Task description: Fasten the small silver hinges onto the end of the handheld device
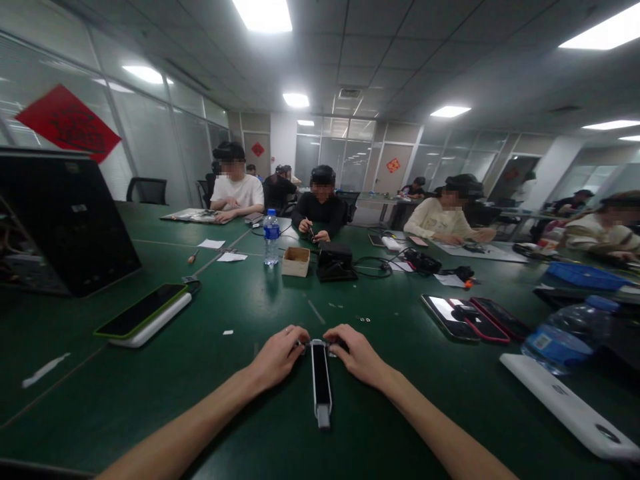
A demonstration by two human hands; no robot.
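Observation:
A slim black-and-silver bar-shaped device (321, 380) lies lengthwise on the green table (150, 407), pointing away from me. My left hand (277, 357) and my right hand (355, 357) meet at its far end, one on each side. The fingertips of both hands pinch that end and hide small dark parts there. A few tiny metal rings and bits (363, 319) lie on the tabletop just beyond my right hand.
Several phones (465, 319) and a white power bank (565, 407) lie to my right, with a water bottle (567, 337) beyond. A phone on a power bank (143, 313) and a dark laptop (65, 223) are left. Farther off are a cardboard box (296, 261) and seated co-workers (320, 203).

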